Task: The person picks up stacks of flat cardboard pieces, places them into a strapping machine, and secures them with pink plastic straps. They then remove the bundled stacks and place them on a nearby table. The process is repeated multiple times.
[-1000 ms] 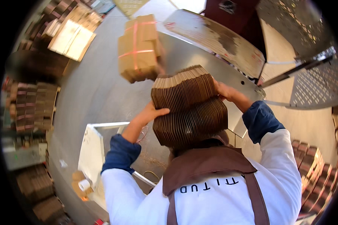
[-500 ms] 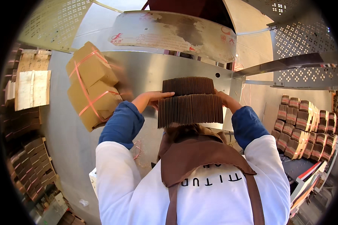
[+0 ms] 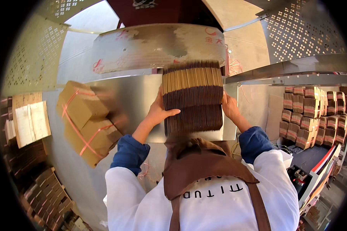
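Observation:
Between my two hands is a thick stack of brown cardboard sheets, packed on edge with their ridged edges showing. A lighter tan band crosses its far part, and the near part is darker. My left hand grips the left side, thumb lying over the near part. On the opposite side my right hand presses its closed fingers and palm against the stack; some fingers are hidden behind it. Under and around the stack lies a shiny metal tabletop.
Left of the tabletop sit cardboard bundles tied with pink strap. A worn metal panel crosses the far side. Strapped cardboard piles stand at right, more stacks at lower left. A metal rail runs along the right.
The stack has tilted and moved farther from me, so its tan band now shows. Both hands have kept hold of its sides. The whole view has also shifted.

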A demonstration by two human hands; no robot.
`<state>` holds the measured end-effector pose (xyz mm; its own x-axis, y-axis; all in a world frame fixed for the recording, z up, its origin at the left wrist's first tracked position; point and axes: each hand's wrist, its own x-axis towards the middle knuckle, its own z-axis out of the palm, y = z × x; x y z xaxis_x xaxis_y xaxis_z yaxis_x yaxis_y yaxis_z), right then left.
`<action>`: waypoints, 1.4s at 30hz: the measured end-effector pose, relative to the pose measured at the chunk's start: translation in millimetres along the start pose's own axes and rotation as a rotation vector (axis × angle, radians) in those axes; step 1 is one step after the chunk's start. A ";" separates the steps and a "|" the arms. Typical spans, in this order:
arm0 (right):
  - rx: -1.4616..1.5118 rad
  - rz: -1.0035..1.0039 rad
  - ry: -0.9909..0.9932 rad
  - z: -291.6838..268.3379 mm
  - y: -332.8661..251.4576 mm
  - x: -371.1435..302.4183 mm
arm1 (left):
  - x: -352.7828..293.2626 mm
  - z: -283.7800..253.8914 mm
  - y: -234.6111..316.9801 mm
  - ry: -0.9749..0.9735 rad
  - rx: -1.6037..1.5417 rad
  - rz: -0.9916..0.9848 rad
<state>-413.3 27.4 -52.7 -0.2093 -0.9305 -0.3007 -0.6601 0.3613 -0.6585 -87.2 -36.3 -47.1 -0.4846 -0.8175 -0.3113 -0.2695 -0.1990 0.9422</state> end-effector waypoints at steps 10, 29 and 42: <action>0.754 0.192 0.087 21.4 143.3 1.4 | 86.1 107.9 -47.3 0.355 0.386 0.162; 0.102 0.156 0.259 49.6 78.1 -26.3 | 77.8 123.6 -49.0 0.411 0.313 0.025; 0.138 0.237 0.168 46.2 88.3 -19.0 | 71.5 120.5 -44.9 0.370 -0.016 0.039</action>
<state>-434.4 79.8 -137.0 -0.4691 -0.8123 -0.3466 -0.4774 0.5634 -0.6743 -210.0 -20.7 -126.6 -0.1595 -0.9641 -0.2122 -0.2428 -0.1700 0.9551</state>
